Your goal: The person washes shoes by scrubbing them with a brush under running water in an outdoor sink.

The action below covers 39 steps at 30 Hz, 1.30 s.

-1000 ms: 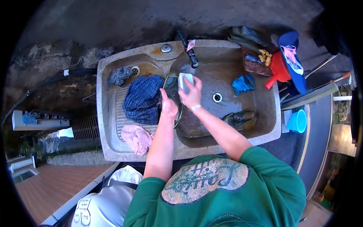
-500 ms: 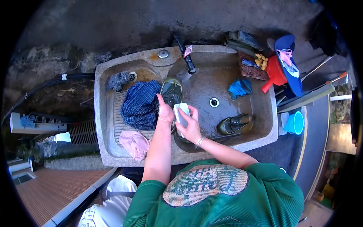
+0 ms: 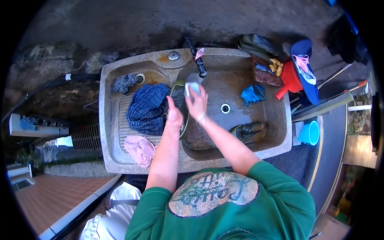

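And there it was, right at the divide of the stone sink [image 3: 208, 165]: the dark, green-rimmed shoe [image 3: 177, 94], between my two hands. My right hand [image 3: 197, 105] had its grip closed on the white brush [image 3: 192, 89], over at the shoe's one o'clock edge. My left hand [image 3: 174, 117] lay along the near side, thumb spread, fingers out of sight, so I couldn't tell how firmly it held, if at all.

Here was the danger: a hard push against a loose, wet shoe could have skidded it towards nine o'clock, into the checked cloth [image 3: 147, 110], dirtying that with the runoff. Slick fingers? The brush might have shot away at three o'clock, towards the drain [image 3: 225, 108]. And the black tap [image 3: 201, 70] stood close at twelve, ready to catch my knuckles on an overlong stroke. Off at four o'clock, the second shoe [image 3: 249, 130] lay well clear.
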Available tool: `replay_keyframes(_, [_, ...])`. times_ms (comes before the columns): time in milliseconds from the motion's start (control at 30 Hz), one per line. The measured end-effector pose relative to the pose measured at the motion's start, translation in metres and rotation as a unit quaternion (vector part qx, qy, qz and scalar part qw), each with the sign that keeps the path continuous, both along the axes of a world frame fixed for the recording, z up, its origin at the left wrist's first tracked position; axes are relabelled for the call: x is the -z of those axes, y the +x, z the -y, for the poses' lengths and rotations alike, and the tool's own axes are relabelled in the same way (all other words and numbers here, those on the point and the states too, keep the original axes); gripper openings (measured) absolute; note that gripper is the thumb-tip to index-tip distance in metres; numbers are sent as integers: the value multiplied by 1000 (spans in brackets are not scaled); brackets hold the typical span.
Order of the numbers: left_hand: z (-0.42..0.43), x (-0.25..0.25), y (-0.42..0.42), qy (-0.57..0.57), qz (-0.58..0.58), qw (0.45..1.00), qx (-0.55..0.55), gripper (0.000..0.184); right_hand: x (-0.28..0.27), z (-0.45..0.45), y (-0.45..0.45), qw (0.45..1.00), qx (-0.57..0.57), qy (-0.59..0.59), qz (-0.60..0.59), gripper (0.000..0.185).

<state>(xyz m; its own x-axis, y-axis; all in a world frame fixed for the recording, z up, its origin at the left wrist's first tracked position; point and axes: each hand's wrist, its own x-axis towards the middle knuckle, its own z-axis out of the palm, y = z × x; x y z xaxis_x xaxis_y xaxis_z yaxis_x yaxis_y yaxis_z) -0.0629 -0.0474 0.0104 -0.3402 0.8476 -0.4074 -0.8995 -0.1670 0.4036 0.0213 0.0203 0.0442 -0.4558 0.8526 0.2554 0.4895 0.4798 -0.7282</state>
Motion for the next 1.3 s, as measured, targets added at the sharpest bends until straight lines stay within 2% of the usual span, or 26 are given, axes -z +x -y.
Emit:
replay_keyframes(67, [0, 0, 2, 7, 7, 1000, 13, 71, 9, -7, -5, 1000, 22, 21, -5, 39])
replay_keyframes(100, [2, -13, 3, -34, 14, 999, 7, 71, 0, 2, 9, 999, 0, 43, -23, 39])
replay_keyframes(133, [1, -13, 2, 14, 10, 1000, -7, 72, -1, 21, 25, 995, -59, 78, -14, 40])
replay_keyframes(200, [5, -3, -5, -24, 154, 986, 60, 74, -27, 66, 51, 987, -143, 74, -25, 41])
replay_keyframes(233, [8, 44, -15, 283, 172, 929, 166, 71, -26, 61, 45, 986, -144, 75, -26, 41])
replay_keyframes(267, [5, 41, -16, 283, 171, 929, 166, 71, -22, 50, 34, 988, -133, 82, -10, 40])
replay_keyframes(300, [1, 31, -12, 149, 73, 983, 80, 71, -19, 38, 21, 989, -122, 87, 7, 39])
replay_keyframes(333, [1, 17, -6, 8, -27, 1000, -8, 70, -18, 17, 0, 994, -68, 89, -6, 39])
replay_keyframes(400, [-1, -12, 4, 15, 2, 1000, -3, 71, -19, -14, -32, 998, 26, 49, 27, 38])
replay_keyframes(467, [0, -17, 5, 17, -7, 1000, -11, 71, -19, -7, -23, 998, 15, 56, -4, 40])
replay_keyframes(500, [1, -16, 3, 0, -30, 999, -24, 75, -20, 11, -4, 996, -51, 73, -2, 41])
replay_keyframes(533, [2, -3, -2, 24, 85, 996, 17, 80, -21, 30, 17, 989, -119, 92, 2, 42])
replay_keyframes(600, [14, 12, -10, 236, 188, 939, 167, 83, -39, 59, 43, 982, -181, 57, 2, 44])
replay_keyframes(633, [14, 14, -8, 86, 135, 982, 105, 79, -36, 52, 39, 979, -190, 79, 0, 46])
replay_keyframes(667, [2, 20, -8, 5, 35, 999, 15, 80, -23, 32, 23, 975, -188, 122, 4, 45])
replay_keyframes(733, [-1, -22, 4, -32, 1, 999, -14, 81, -24, -8, -21, 989, -90, 100, 60, 43])
replay_keyframes(833, [1, -11, 1, -9, -22, 1000, -7, 82, -35, -11, -37, 988, -43, 104, 102, 42])
replay_keyframes(933, [2, -6, -4, 29, 73, 997, -17, 89, -40, 29, 16, 981, -172, 82, 43, 49])
replay_keyframes(1000, [9, -14, -6, -21, 139, 990, 16, 93, -34, 29, 18, 974, -202, 89, 44, 50])
replay_keyframes(1033, [4, -20, -5, -56, 80, 995, -18, 91, -31, 27, 20, 969, -224, 100, 42, 51])
replay_keyframes(1067, [-2, -6, -5, -18, -30, 998, -57, 90, -34, 13, -1, 971, -199, 116, 68, 49])
replay_keyframes(1133, [-2, -23, 2, 0, 14, 1000, -25, 88, -40, -20, -45, 980, -122, 118, 108, 46])
replay_keyframes(1167, [-2, -26, 3, 3, -26, 999, -28, 90, -39, -17, -44, 980, -120, 116, 109, 46])
replay_keyframes(1233, [-2, -27, 2, -23, -22, 999, -30, 91, -35, -16, -41, 989, -110, 86, 57, 43])
replay_keyframes(1267, [-1, -26, 2, -49, -17, 998, -37, 92, -34, -7, -18, 982, -171, 76, 25, 42])
replay_keyframes(1300, [-4, -10, -1, 2, -1, 999, -39, 95, -32, 5, 7, 978, -202, 56, 18, 42])
